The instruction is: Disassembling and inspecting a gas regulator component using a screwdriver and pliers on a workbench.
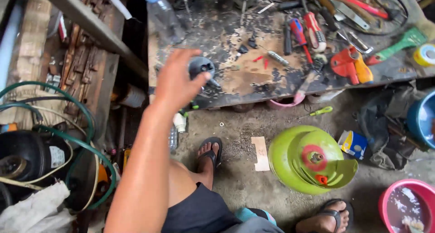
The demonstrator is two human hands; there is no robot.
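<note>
The left hand [174,81] reaches over the workbench [235,76] edge, its fingers closed around a dark round part [201,67] lying just beyond them.

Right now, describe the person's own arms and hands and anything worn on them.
Only one arm shows, most likely the left. The left hand is bare: no glove, ring or watch visible. The forearm is bare too, with no sleeve in view. The other hand is out of frame.
</note>
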